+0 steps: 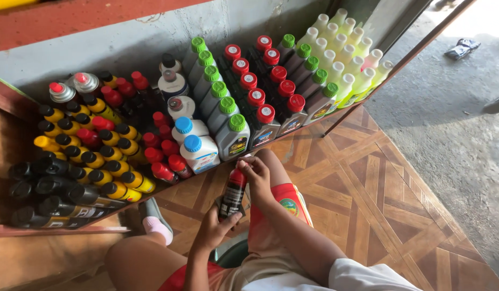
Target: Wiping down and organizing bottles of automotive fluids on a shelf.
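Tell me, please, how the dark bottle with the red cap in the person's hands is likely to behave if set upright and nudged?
The dark bottle looks tall and narrow, so it would probably tip easily. Its smooth, glossy body may be slippery, and it would likely roll once on its side. The left hand holds its base while the right hand grips the red cap.

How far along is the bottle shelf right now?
Done: the shelf already holds packed rows of capped bottles. In hand: the left hand grips a dark bottle while the right hand is at its red cap. What remains cannot be told.
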